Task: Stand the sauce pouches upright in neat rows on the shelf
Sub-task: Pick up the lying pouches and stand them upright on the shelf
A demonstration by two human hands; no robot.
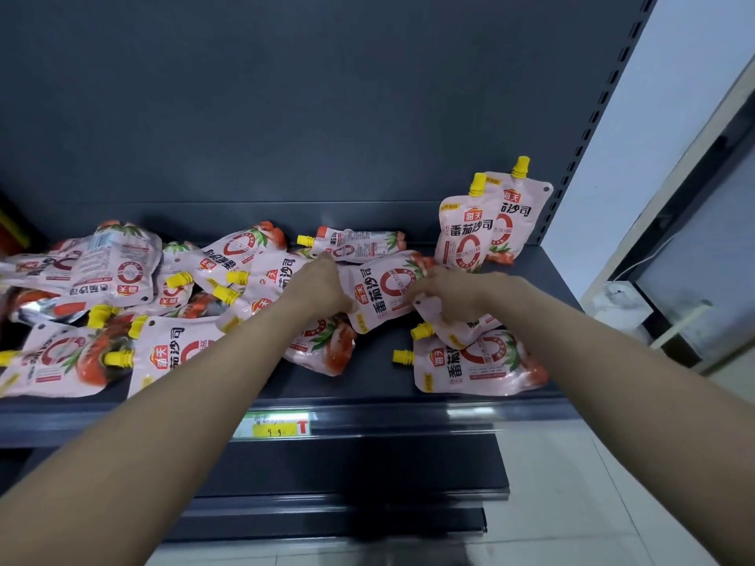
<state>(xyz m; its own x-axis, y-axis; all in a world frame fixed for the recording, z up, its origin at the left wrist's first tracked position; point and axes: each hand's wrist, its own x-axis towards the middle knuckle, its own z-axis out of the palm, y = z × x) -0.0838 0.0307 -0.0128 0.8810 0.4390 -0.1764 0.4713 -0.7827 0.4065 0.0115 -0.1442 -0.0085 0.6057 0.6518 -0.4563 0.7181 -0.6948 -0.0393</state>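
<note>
The left hand [322, 285] reaches over the shelf [367, 386]; its fingers [329, 265] are curled together and, with the thumb, grip the left edge of the centre pouch [384, 292], which lies tilted with its label facing up, directly between the two hands; the right hand [453, 294] has its fingers [433, 279] bent close together, touching the centre pouch's right end and lying over the corner of a lower pouch [453, 326]; blur hides whether they pinch or only press. Two upright pouches [463, 234] stand at the back right, one behind the other, just beyond the right hand; a heap of pouches [122, 288] lies flat to the left; another flat pouch [478, 363] rests near the front edge.
</note>
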